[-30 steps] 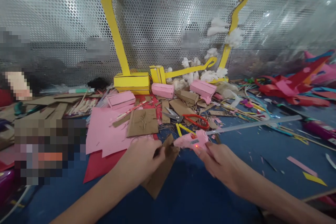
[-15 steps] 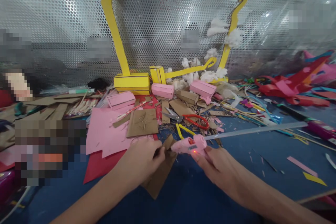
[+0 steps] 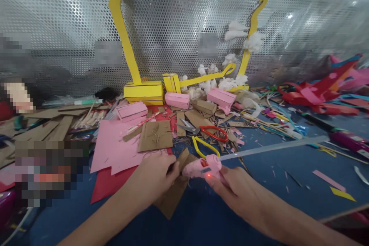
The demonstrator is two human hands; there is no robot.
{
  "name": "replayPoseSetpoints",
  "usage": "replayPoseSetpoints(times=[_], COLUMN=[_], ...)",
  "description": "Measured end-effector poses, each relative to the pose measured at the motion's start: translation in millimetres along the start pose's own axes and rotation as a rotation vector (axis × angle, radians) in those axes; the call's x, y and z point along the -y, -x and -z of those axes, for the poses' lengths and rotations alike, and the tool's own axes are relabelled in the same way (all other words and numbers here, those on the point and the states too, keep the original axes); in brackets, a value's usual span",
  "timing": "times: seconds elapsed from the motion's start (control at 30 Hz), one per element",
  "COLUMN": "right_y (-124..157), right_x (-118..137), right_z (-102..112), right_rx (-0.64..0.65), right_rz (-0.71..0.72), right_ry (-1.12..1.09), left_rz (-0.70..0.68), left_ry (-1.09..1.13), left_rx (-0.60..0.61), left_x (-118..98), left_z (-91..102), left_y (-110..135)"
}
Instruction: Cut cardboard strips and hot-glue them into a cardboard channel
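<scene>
My left hand (image 3: 154, 177) pinches a folded brown cardboard piece (image 3: 174, 190) that lies on the blue table (image 3: 259, 184). My right hand (image 3: 233, 188) grips a pink hot glue gun (image 3: 201, 167) with a red light lit on its side. A long clear glue stick (image 3: 273, 146) juts from the gun's back toward the right. The gun's nozzle points left at the upper edge of the cardboard, close to my left fingertips.
Pink paper (image 3: 112, 146) over red paper (image 3: 106, 184) lies left of my hands. Red-handled scissors (image 3: 210, 132), yellow-handled snips (image 3: 201, 144), pink boxes (image 3: 132, 110), cardboard scraps and yellow cardboard shapes (image 3: 144, 90) crowd the back. A perforated metal screen (image 3: 173, 27) stands behind. Red paper scraps (image 3: 317, 96) lie right.
The glue gun has moved down and left, its nozzle now against the cardboard's top edge. My left hand keeps its hold on the cardboard.
</scene>
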State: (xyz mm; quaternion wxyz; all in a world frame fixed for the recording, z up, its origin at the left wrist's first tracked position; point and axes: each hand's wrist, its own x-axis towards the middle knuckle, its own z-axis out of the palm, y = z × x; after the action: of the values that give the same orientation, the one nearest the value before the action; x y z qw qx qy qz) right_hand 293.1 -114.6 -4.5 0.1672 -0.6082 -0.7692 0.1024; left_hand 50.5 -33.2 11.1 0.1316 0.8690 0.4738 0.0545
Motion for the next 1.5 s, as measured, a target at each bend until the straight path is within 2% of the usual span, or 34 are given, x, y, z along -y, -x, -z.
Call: replayPoseSetpoints(times=[0.27, 0.4, 0.47, 0.6, 0.7, 0.83, 0.97, 1.23, 1.5], right_y=[-6, -5, -3, 1, 4, 6, 5, 5, -10], right_x=[-16, -28, -40, -85, -131, -185, -214, -227, -215], right_z=[6, 12, 16, 28, 45, 72, 83, 65, 56], right_rx=[-0.048, -0.007, -0.027, -0.129, -0.284, -0.358, -0.363, -0.402, -0.372], right_rz=[-0.087, -0.163, -0.172, -0.215, -0.280, -0.316, -0.339, -0.345, -0.226], right_ry=[-0.031, -0.150, -0.229, -0.310, -0.274, -0.188, -0.107, -0.011, 0.024], left_rz=[0.011, 0.019, 0.025, 0.044, 0.042, 0.047, 0.045, 0.041, 0.051], left_ry=[0.004, -0.005, -0.004, -0.014, -0.037, -0.048, -0.036, 0.003, 0.010], left_rx=[-0.005, -0.009, -0.011, -0.024, -0.021, -0.020, -0.028, -0.045, -0.040], left_x=[-2, -4, -4, -2, 0, 1, 3, 6, 3], left_z=[1.7, 2.4, 1.5, -2.0, -4.0, -5.4, -7.5, -11.0, -8.3], left_y=[-1, 0, 0, 0, -2, -3, -3, -1, 1])
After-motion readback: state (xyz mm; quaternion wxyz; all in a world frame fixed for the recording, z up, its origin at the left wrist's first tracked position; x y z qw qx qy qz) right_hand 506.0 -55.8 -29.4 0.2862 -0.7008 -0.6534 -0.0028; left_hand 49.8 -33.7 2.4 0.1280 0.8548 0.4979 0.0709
